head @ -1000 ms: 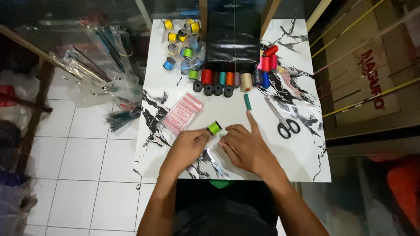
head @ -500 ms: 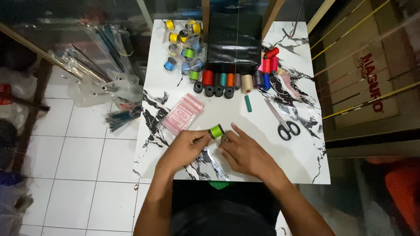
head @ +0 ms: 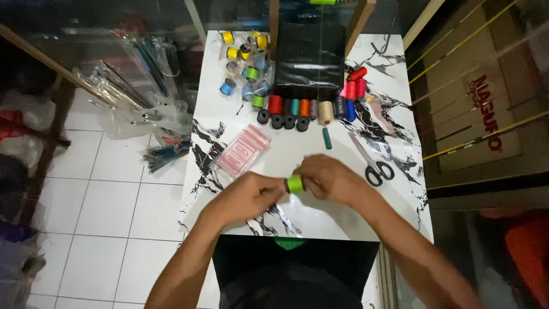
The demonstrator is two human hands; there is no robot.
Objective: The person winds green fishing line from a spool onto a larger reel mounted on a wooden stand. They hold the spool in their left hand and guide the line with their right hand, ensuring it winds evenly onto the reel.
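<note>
Both hands have closed in since the earlier frame. Left hand [head: 249,193] and right hand [head: 329,178] pinch the green thread spool [head: 295,183] between them above the marble table [head: 343,212], scissors [head: 374,166] at 2 o'clock. Handling step; next likely needs steady grip.

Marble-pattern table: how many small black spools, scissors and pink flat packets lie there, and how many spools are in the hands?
Small black round spools: 4
Black-handled scissors: 1
Pink flat plastic packet: 1
Light green thread spool: 1
Total: 7
</note>
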